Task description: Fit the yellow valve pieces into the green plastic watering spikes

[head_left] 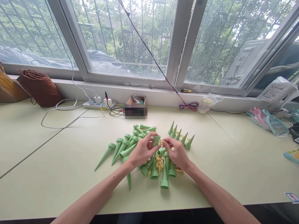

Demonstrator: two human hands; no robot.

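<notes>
My left hand is closed around a green plastic watering spike, its wide ribbed end upward. My right hand pinches a small yellow plastic piece against the side of that spike. Beneath both hands lies a heap of loose yellow pieces, with several green spikes pointing different ways around it. More spikes lie to the left of my left hand. Beyond my right hand, a row of spikes stands points up, with bits of yellow beside them.
At the back are a small cardboard box, a power strip with white cables, and a brown drawstring bag. A bundled red-blue wire lies by the window. Packaged pink and teal items sit at the right.
</notes>
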